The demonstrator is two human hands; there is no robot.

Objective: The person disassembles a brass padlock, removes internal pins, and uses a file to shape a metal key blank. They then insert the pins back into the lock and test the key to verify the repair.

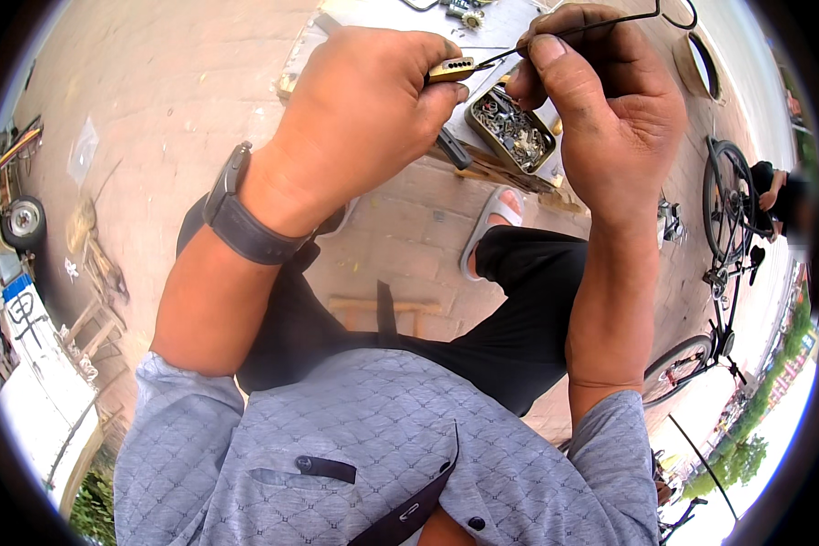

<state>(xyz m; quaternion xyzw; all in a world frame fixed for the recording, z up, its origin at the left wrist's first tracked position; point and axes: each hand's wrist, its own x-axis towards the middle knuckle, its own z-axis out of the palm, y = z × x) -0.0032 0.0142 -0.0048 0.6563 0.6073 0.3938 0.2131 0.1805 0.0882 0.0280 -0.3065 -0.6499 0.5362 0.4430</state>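
My left hand (364, 114), a dark watch on its wrist, pinches a small brass lock cylinder (452, 68) between thumb and forefinger. A row of small dark holes shows along the cylinder's face. Between the thumb and fingers of my right hand (614, 118) is a thin dark wire tool (601, 26), bent into a hook at its far end. Its pointed tip reaches the right end of the cylinder; whether it touches cannot be made out. Below and between the hands, a rectangular tin (514, 132) holds many small metal parts. A dark tool handle (453, 148) sticks out below my left hand.
A low worktable (305, 50) with a pale top stands ahead, carrying more small metal parts (469, 16). To the right are a bicycle (723, 291) and another person (773, 196). A wheeled cart (41, 391) and a wooden frame (96, 323) stand left on the paving (173, 82).
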